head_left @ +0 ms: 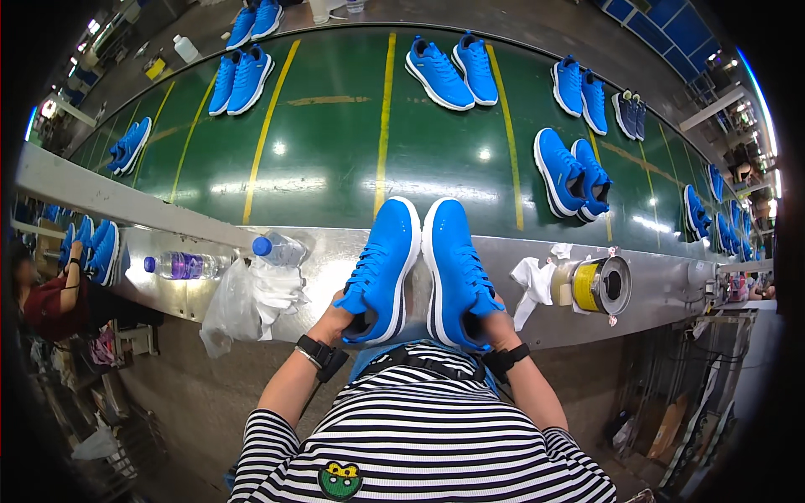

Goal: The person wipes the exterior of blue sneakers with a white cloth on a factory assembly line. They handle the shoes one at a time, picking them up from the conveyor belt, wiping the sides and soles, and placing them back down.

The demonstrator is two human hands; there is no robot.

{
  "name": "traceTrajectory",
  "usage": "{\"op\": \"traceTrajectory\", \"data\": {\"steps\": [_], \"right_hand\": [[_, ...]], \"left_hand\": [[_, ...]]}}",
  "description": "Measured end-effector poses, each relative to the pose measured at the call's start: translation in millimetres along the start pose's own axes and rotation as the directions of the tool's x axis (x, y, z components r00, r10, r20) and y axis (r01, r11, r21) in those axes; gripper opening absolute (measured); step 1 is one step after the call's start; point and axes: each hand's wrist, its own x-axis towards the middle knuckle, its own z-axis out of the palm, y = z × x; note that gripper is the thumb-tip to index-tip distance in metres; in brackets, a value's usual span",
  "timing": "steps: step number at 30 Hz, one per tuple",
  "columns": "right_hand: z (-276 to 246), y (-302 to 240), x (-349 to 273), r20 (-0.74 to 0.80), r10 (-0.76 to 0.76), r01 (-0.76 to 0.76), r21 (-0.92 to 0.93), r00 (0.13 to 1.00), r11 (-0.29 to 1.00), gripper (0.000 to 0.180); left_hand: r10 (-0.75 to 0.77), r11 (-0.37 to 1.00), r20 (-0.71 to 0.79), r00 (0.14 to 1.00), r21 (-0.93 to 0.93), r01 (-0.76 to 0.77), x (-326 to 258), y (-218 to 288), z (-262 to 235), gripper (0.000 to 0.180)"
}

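Two blue sneakers with white soles are held side by side, toes pointing away from me, over the near metal edge of the bench. My left hand [334,319] grips the left sneaker [388,243] at its ankle opening. At the collar of the right sneaker [451,243], my right hand [499,328] has hold in the same way. The fingers of both hands are partly hidden by the shoes. The soles' inner edges nearly meet at the forefoot, and the toes reach the near edge of the green conveyor belt [327,176].
More blue sneaker pairs [243,81] stand on the belt. Along the metal ledge [331,251] lie a purple-labelled bottle [186,265], a blue-capped bottle [281,248], a plastic bag [228,306], white cloth [532,281] and a yellow tin [584,286]. A co-worker [54,306] is at far left.
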Motion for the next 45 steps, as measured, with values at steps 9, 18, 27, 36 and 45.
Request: {"op": "traceTrajectory", "data": {"steps": [9, 18, 27, 36, 45], "right_hand": [[3, -7, 0, 0.032, -0.110, 0.112, -0.068, 0.993, 0.991, 0.055], [-6, -9, -3, 0.071, -0.174, 0.178, -0.052, 0.982, 0.983, 0.059], [-21, 8, -1, 0.034, -0.210, 0.212, -0.226, 0.977, 0.951, 0.067], [-10, -6, -10, -0.015, -0.452, 0.313, -0.700, 0.892, 0.642, 0.072], [5, -9, -10, -0.043, -0.523, 0.290, -0.792, 0.851, 0.537, 0.071]], "left_hand": [[0.040, 0.989, -0.038, 0.998, 0.142, -0.035, -5, -3, 5, 0.033], [0.324, 0.866, 0.088, 0.942, 0.372, -0.333, -4, -1, -1, 0.049], [0.440, 0.772, -0.034, 0.898, 0.524, -0.359, 3, -21, -8, 0.060], [0.612, 0.479, -0.033, 0.790, 0.811, -0.337, -9, 1, 16, 0.070], [0.703, 0.293, -0.048, 0.710, 0.929, -0.228, -6, -4, 30, 0.078]]}}
